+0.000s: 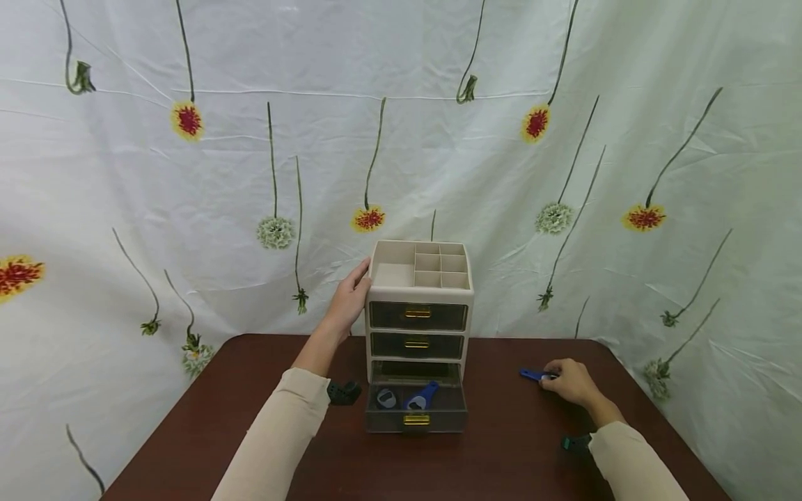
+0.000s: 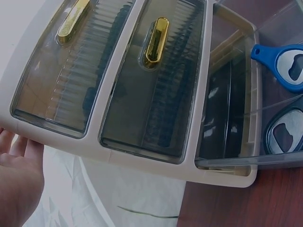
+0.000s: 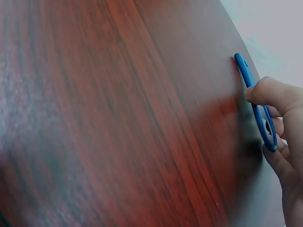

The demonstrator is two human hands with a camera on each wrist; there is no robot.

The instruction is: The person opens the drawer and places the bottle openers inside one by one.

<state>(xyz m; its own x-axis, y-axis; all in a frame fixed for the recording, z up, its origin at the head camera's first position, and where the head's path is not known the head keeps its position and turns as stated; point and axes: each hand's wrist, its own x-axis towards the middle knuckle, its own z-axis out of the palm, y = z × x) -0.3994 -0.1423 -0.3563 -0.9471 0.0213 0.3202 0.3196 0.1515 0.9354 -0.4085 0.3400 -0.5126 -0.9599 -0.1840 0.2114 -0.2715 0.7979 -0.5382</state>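
Observation:
A cream desktop drawer organizer [image 1: 438, 296] stands at the table's middle, its bottom drawer [image 1: 445, 423] pulled out. Inside that see-through drawer lie a blue bottle opener [image 1: 429, 393] and a dark-rimmed one [image 1: 386, 399], on either side of a divider in the left wrist view. My left hand [image 1: 344, 306] rests against the organizer's upper left side, fingers fairly straight. Off to the right, my right hand [image 1: 571, 383] pinches another blue bottle opener [image 3: 242, 68] between thumb and fingers, close over the table. Part of this opener is hidden by the fingers.
Two upper drawers [image 1: 388, 316] with gold handles are closed. The organizer's top has several compartments [image 1: 428, 262]. A dark red-brown wooden table [image 1: 501, 452] carries everything, and a white flower-print cloth [image 1: 401, 153] hangs behind it.

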